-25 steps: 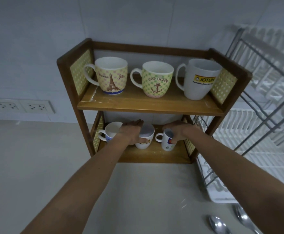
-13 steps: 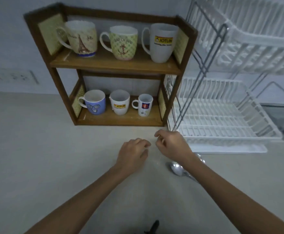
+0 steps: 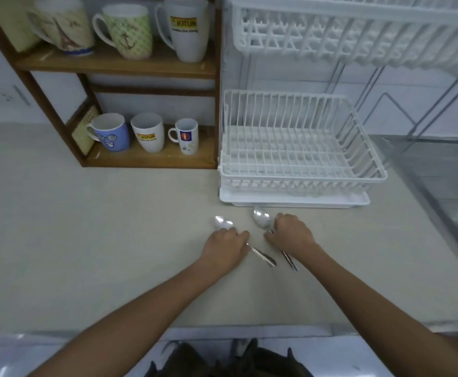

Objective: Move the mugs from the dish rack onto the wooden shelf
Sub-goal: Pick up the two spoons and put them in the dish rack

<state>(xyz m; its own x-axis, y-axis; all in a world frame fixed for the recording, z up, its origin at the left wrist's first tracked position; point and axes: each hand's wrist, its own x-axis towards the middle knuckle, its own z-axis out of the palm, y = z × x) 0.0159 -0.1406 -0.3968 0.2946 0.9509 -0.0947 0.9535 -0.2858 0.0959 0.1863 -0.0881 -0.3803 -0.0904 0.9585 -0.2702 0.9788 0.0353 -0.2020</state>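
Mugs (image 3: 147,136) fill the shelf (image 3: 151,68); both hands' fingers cover spoon handles, grip unclear

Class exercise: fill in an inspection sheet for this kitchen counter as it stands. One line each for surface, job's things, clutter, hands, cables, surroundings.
Surface: pale counter, bare on its left part.
Job's things: six mugs upright on the wooden shelf, three per level; dish rack holds no mugs.
Clutter: two spoons on the counter before the rack.
Hands: left hand and right hand each rest on a spoon; grip cannot be told.
Cables: nothing seen.
Surroundings: wall socket at left, sink at right.
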